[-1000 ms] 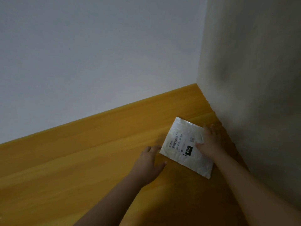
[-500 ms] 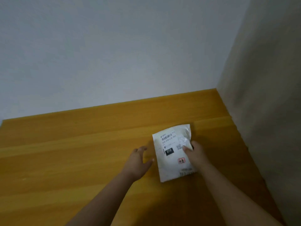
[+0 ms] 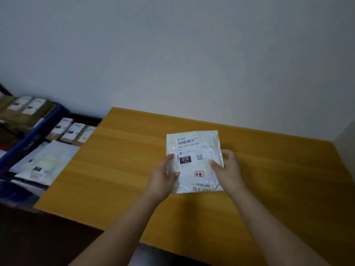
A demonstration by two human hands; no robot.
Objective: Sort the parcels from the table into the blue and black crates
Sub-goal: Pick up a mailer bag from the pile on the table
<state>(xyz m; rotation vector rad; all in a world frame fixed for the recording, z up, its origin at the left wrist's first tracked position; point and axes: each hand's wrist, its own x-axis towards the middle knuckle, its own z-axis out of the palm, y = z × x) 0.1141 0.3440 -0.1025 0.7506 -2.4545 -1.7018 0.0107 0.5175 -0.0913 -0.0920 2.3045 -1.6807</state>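
Note:
A white plastic mailer parcel with a barcode label, a black "010" box and a red stamp is held up over the yellow wooden table. My left hand grips its left edge, thumb on the front. My right hand grips its right edge, thumb on the front. To the left of the table stands a blue crate with brown boxes in it, and a black crate holding labelled boxes and white mailers.
White mailers lie stacked at the near side of the black crate, beside the table's left edge. A pale wall runs behind the table, and a second wall closes the right side. Dark floor shows below the table's front edge.
The parcel has been lifted off the table and turned label-up toward me. My left hand, which lay on the table, now holds its left edge. The view swung left, showing the crates.

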